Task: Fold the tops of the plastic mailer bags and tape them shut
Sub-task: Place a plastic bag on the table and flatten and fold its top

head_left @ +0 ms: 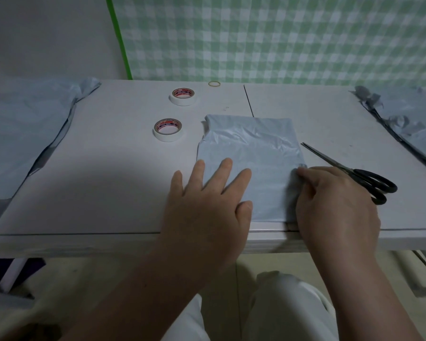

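Left hand (207,200) lies flat and open on the mailer bag (251,153) at the table's (108,180) near edge, gripping nothing. Right hand (335,205) pinches its right edge. Slick plastic, so the fold could skew. Scissors (349,171) beside, tape rolls (168,129) further back.

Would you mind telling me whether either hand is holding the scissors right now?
No, the scissors lie on the table untouched, while the left hand and right hand are both on the mailer bag.

Tape rolls (168,130) lie left of the bag (252,148), scissors (349,171) right.
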`<state>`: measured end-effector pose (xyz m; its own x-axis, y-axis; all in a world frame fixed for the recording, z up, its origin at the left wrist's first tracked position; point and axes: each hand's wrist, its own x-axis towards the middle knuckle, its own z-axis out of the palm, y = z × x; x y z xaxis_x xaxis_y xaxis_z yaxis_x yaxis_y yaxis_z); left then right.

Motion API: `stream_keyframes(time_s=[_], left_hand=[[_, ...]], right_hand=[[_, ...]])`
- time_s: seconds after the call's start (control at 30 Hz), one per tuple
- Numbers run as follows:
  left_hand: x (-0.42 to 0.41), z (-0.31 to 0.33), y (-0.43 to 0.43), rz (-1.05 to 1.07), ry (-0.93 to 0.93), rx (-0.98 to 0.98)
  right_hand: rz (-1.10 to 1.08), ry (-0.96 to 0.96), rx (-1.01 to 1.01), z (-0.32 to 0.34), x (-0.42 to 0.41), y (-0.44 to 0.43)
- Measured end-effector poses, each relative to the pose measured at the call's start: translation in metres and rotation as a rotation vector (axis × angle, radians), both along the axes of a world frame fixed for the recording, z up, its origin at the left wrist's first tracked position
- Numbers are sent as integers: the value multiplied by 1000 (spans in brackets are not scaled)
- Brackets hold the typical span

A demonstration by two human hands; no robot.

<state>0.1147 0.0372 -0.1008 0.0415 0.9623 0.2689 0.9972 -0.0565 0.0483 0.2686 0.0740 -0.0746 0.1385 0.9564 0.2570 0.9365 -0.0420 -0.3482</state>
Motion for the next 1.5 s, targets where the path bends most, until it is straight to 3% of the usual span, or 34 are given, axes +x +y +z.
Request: stream_keyframes(time_s=[0.37,0.5,0.63,0.77,1.27,1.4,1.5], left_hand=[[0,1,-2,-23,-25,11],[0,0,-1,-30,-15,32],[0,-2,-1,-37,-1,27],[0,-2,0,-26,28,27],[1,8,-2,33,32,-180],[2,9,-3,31,2,-176],[3,9,-2,45,1,-204]], right_hand=[[34,-2,74,-3,1,-3],[231,-101,254,-4,-16,-11],[381,-134,131,-15,-25,-17],[368,-159,0,-16,-20,-21],[186,-161,5,-22,11,-27],[120,-150,46,-24,17,-28],[88,-137,187,-25,17,-33]])
